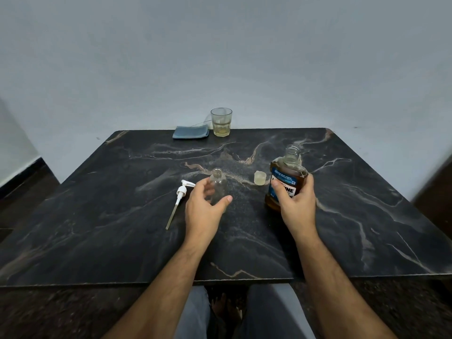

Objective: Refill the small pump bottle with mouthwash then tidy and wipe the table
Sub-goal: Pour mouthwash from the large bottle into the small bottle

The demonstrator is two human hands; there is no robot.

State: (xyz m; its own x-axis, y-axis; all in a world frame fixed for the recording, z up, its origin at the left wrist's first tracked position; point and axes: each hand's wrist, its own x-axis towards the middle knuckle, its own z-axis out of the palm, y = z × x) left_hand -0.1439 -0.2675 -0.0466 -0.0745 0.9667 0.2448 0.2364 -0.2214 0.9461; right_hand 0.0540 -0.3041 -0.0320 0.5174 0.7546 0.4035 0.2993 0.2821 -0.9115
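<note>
Pump [181,192] left of small bottle [218,185]; cap [259,177] right.

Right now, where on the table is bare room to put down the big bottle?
Bare table: left of the pump head, the right side beyond the mouthwash bottle, and the near edge. Crowded: the middle, around the small bottle, cap and both hands, and the far edge by the cloth and glass.

A dark marble-veined table [367,204] stands against a plain pale wall [220,57] (dark speckled floor [61,314] below).
</note>
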